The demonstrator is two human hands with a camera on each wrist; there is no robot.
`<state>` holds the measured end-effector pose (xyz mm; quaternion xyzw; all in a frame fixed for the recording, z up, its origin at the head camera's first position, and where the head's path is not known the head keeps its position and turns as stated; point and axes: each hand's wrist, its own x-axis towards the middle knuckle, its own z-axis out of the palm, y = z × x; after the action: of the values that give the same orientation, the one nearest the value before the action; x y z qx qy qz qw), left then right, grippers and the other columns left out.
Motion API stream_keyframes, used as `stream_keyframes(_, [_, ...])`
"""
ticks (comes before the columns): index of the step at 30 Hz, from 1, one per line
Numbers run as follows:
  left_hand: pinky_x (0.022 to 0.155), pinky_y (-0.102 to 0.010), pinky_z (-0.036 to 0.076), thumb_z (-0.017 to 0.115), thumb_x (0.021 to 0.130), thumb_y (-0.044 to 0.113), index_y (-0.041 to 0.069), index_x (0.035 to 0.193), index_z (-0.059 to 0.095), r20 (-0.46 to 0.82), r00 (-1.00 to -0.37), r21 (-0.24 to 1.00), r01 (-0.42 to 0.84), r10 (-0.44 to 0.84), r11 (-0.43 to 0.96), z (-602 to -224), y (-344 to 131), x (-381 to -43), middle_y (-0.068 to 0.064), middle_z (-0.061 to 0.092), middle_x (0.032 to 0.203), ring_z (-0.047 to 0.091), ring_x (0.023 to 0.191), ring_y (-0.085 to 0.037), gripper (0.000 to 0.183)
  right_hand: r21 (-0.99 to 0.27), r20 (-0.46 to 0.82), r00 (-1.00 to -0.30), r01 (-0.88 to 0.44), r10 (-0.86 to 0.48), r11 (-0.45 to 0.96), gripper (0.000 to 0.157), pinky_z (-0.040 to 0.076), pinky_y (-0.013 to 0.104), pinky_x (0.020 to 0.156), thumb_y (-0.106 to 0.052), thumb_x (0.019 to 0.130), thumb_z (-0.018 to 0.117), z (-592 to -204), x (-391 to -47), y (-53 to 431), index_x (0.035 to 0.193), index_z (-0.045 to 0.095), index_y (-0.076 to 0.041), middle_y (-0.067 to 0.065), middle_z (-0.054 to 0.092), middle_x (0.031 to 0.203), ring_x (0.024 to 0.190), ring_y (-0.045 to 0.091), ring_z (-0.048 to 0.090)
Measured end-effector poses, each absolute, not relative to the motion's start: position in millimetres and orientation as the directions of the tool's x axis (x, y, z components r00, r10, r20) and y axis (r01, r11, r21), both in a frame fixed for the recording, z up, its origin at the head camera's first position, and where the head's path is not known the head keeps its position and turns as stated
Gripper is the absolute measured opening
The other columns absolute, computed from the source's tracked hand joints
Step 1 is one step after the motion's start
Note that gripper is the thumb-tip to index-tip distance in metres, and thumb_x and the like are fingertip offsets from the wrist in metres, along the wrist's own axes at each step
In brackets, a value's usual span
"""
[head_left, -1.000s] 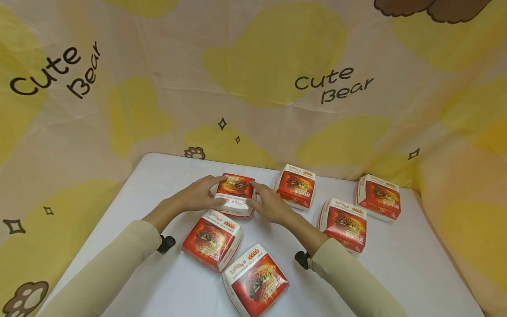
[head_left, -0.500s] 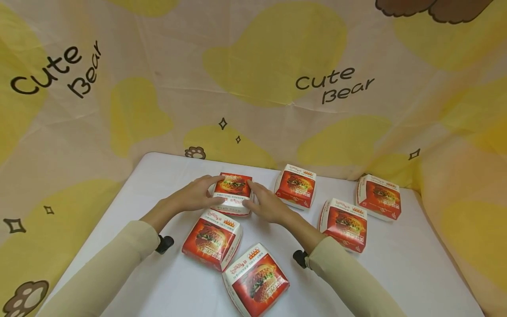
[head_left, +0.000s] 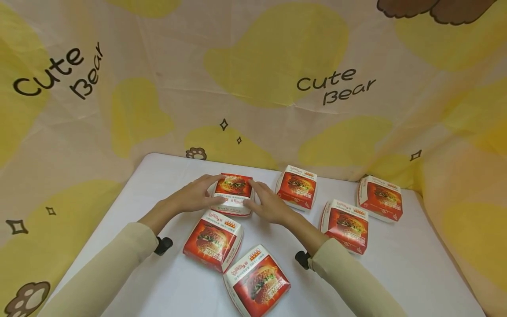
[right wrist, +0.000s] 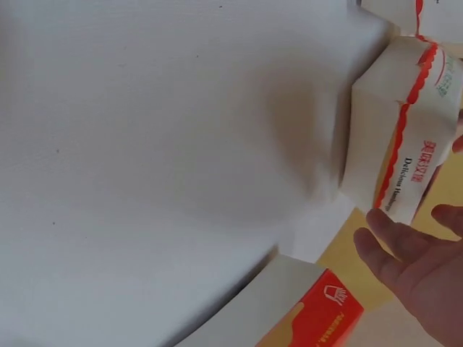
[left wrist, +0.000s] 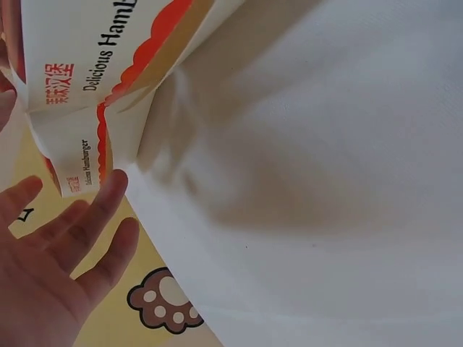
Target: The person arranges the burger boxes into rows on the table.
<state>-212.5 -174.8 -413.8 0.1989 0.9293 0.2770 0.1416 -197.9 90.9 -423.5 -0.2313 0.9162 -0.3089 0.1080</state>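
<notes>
In the head view, a red and white hamburger box rests flat on the white table between both hands. At its left side is my left hand, thumb toward the front edge and fingertips at the back corner. My right hand lies against the opposite side in the same way. The left wrist view shows the left fingers spread loosely by the box's corner. Loosely extended right fingers reach the far corner of the box in the right wrist view. Exact contact is hard to tell.
Several similar hamburger boxes lie around: one just in front, another nearer, one back right, one at right and one far right. A yellow printed cloth stands behind the table.
The box between the hands shifted slightly left, along with both hands, between one second and half a second ago. Since then the hands have stayed nearly still.
</notes>
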Motion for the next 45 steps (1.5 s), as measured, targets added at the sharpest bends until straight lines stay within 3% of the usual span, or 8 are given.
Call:
stream_keyframes(3, [0.083, -0.048, 0.055, 0.067, 0.091, 0.048, 0.014, 0.156, 0.033, -0.108, -0.897, 0.552, 0.306, 0.43, 0.776, -412.7, -179.5, -206.8, -0.02, 0.037, 0.152, 0.061, 0.105, -0.029, 0.08, -0.616, -0.047, -0.881, -0.345, -0.47, 0.708, 0.07, 0.04, 0.055, 0.107, -0.039, 0.1, 0.057, -418.9, -190.6, 93.2, 0.157, 0.029, -0.012, 0.017, 0.037, 0.154, 0.139, 0.035, 0.041])
stream_keyframes(13, [0.069, -0.029, 0.052, 0.076, 0.088, 0.032, 0.014, 0.146, 0.049, 0.044, -0.871, 0.556, 0.428, 0.489, 0.713, -411.9, -198.2, -172.8, -0.014, 0.047, 0.147, 0.061, 0.095, -0.019, 0.066, -0.584, -0.02, -0.854, -0.413, -0.52, 0.699, 0.062, 0.049, 0.051, 0.097, -0.037, 0.096, 0.064, -407.8, -153.5, 92.2, 0.151, 0.041, -0.016, 0.011, 0.044, 0.149, 0.129, 0.031, 0.053])
stream_keyframes(15, [0.07, -0.03, 0.054, 0.078, 0.087, 0.033, 0.014, 0.144, 0.052, 0.06, -0.858, 0.563, 0.452, 0.511, 0.692, -414.2, -199.5, -166.1, -0.012, 0.049, 0.146, 0.061, 0.095, -0.018, 0.066, -0.585, -0.046, -0.845, -0.41, -0.534, 0.7, 0.063, 0.05, 0.05, 0.096, -0.039, 0.096, 0.064, -407.8, -146.8, 92.8, 0.151, 0.04, -0.018, 0.009, 0.044, 0.15, 0.128, 0.03, 0.054])
stream_keyframes(18, [0.082, -0.043, 0.056, 0.079, 0.084, 0.037, 0.015, 0.14, 0.057, 0.101, -0.829, 0.538, 0.511, 0.55, 0.67, -415.9, -202.3, -155.3, -0.01, 0.052, 0.146, 0.062, 0.107, -0.023, 0.064, -0.582, -0.086, -0.833, -0.404, -0.547, 0.706, 0.062, 0.051, 0.049, 0.095, -0.041, 0.096, 0.063, -406.7, -137.4, 91.9, 0.15, 0.041, -0.021, 0.008, 0.044, 0.15, 0.127, 0.029, 0.054])
stream_keyframes(23, [0.097, -0.058, 0.047, 0.079, 0.083, 0.042, 0.019, 0.136, 0.063, 0.141, -0.794, 0.476, 0.578, 0.592, 0.662, -419.0, -207.0, -141.7, -0.006, 0.055, 0.144, 0.053, 0.13, -0.032, 0.059, -0.558, -0.088, -0.821, -0.429, -0.565, 0.71, 0.06, 0.053, 0.049, 0.092, -0.042, 0.096, 0.061, -407.2, -127.3, 88.0, 0.149, 0.042, -0.02, 0.008, 0.045, 0.148, 0.121, 0.028, 0.058])
stream_keyframes(33, [0.095, -0.055, 0.05, 0.078, 0.084, 0.044, 0.018, 0.129, 0.067, 0.113, -0.796, 0.482, 0.567, 0.595, 0.668, -424.7, -206.3, -131.7, -0.01, 0.06, 0.137, 0.057, 0.124, -0.033, 0.053, -0.565, -0.061, -0.809, -0.455, -0.585, 0.688, 0.058, 0.052, 0.05, 0.093, -0.039, 0.096, 0.063, -407.7, -119.1, 84.8, 0.148, 0.044, -0.022, 0.005, 0.045, 0.148, 0.122, 0.028, 0.058])
stream_keyframes(45, [0.095, -0.054, 0.05, 0.078, 0.084, 0.044, 0.019, 0.127, 0.067, 0.081, -0.797, 0.481, 0.557, 0.599, 0.677, -425.8, -200.8, -132.7, -0.006, 0.059, 0.137, 0.057, 0.124, -0.032, 0.052, -0.467, 0.005, -0.82, -0.508, -0.573, 0.724, 0.056, 0.046, 0.054, 0.1, -0.039, 0.097, 0.059, -412.2, -128.0, 81.4, 0.148, 0.047, -0.019, 0.01, 0.045, 0.15, 0.124, 0.032, 0.057])
